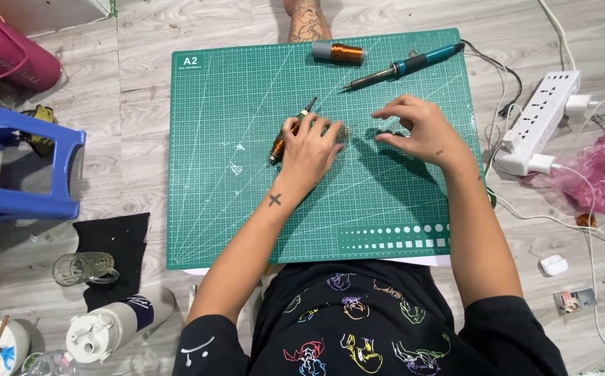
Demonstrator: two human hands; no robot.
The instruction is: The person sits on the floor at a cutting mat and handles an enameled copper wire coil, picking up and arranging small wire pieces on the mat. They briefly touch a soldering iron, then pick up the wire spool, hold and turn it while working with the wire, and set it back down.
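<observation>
On a green cutting mat (233, 209), my left hand (311, 148) is closed around a small copper wire coil on a rod (279, 143), whose thin tip points up and to the right. My right hand (420, 129) hovers just to the right with fingers spread, fingertips near a small dark part (384, 132) lying on the mat. A teal-handled soldering iron (403, 66) lies at the mat's far edge, beside a spool of copper wire (338, 52) with a grey end.
A white power strip (539, 118) with plugs and cables sits right of the mat, next to a pink plastic bag (598, 170). A blue plastic stool (20, 163) stands at left. A glass mug (83, 268), a white bottle (114, 320) and black cloth lie lower left.
</observation>
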